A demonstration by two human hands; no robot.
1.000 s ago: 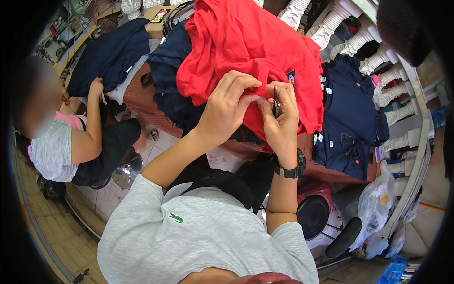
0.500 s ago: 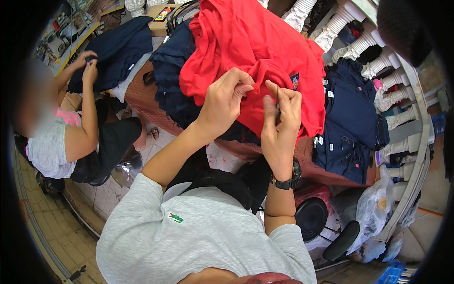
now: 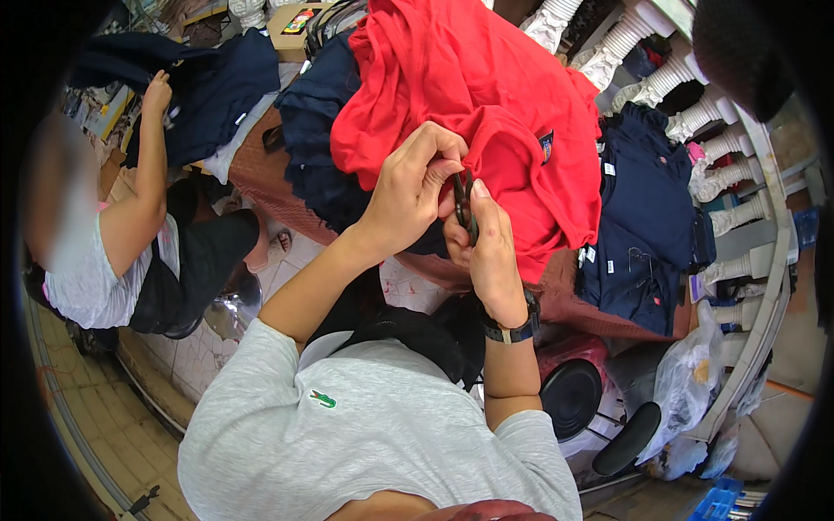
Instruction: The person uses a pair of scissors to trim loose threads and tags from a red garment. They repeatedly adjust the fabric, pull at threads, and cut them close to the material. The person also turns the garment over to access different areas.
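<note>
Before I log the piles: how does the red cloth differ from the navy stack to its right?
The red cloth is bright and loosely bunched; the navy stack is dark and lies flatter. The red cloth shows one dark label; the navy stack shows several small white tags. Both are fabric.

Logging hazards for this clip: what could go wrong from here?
The dark snips in the right hand point up close to the left hand; a fingertip might get nicked.
Their blades are also near the red garment and could cut its cloth.
The garment overhangs the table edge; tugging might drag it down.
</note>
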